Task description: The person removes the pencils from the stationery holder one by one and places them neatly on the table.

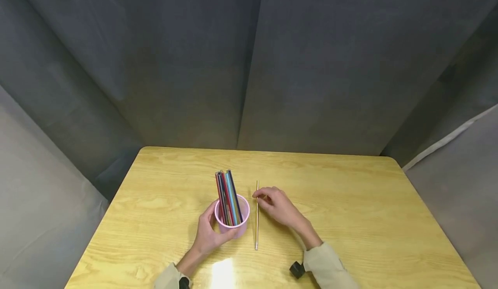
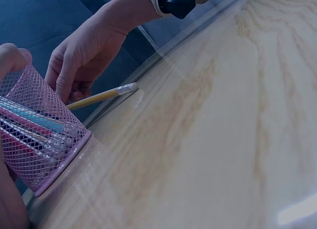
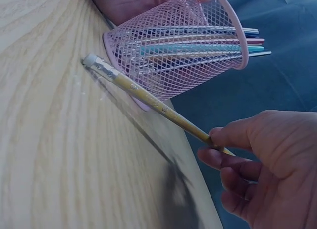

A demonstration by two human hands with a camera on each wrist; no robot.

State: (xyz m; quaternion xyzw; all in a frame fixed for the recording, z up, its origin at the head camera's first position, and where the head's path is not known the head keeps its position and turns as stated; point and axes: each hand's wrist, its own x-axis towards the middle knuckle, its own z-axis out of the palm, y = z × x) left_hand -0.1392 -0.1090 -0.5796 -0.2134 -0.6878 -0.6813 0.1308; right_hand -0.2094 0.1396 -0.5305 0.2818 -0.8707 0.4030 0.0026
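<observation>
Yellow pencil (image 3: 153, 102), white eraser in a silvery ferrule: just right of the cup, apart from it in the head view. Tilted; eraser end low, at or almost on the desk (image 1: 350, 220), the other end raised.

Right hand (image 1: 278, 204): fingers nearly closed, thumb and forefinger pinching the pencil's shaft. Remaining fingers loosely curled.

Pink mesh pencil cup (image 3: 178, 80): upright, base apparently on the desk. Holds a bundle of coloured pencils (image 1: 229, 198), red, light blue and dark blue among them, tops well above the rim.

Left hand (image 1: 210, 235): fingers part-open, curved round the cup's wall and gripping it, thumb on the near side.

Beige sleeves on both arms; black device (image 1: 297, 270) at right wrist. Desk wood-grained, yellowish, bright glare patch near its front. Dark grey curtain (image 1: 175, 64) behind.
</observation>
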